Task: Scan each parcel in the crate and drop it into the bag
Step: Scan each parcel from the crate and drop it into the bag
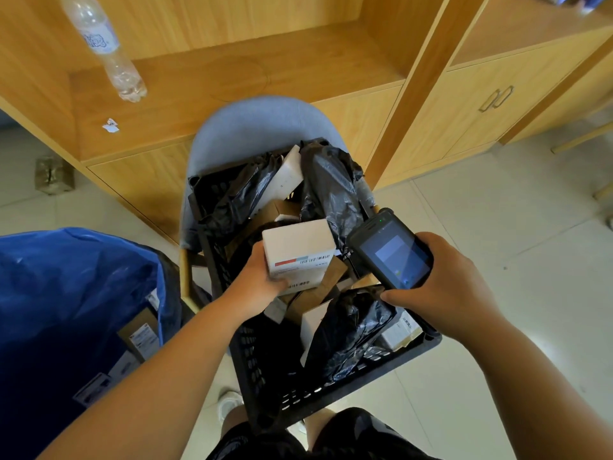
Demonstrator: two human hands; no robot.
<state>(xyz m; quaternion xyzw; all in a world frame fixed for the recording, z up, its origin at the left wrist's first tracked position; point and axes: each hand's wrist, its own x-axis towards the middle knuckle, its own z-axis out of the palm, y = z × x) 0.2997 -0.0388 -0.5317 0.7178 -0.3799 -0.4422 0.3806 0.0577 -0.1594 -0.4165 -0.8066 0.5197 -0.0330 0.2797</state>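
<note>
Head view shows the left hand (262, 277) gripping a white parcel (298, 252) just above the black crate (298, 393), while the right hand (444, 280) holds the scanner (391, 252) just beside it. To scan cleanly, I judge the barcode label should tilt toward the scanner's front end, thumb clear of the stripes. Then the parcel goes left into the blue bag (66, 277).

At frame centre the left hand (257, 277) grips a white box parcel (298, 252), barcode label facing up, over the black plastic crate (292, 390) of boxes and black poly bags. Just right, the right hand (454, 283) holds a handheld scanner (391, 250), screen lit. A blue bag (66, 260) with labelled parcels inside stands at lower left.
</note>
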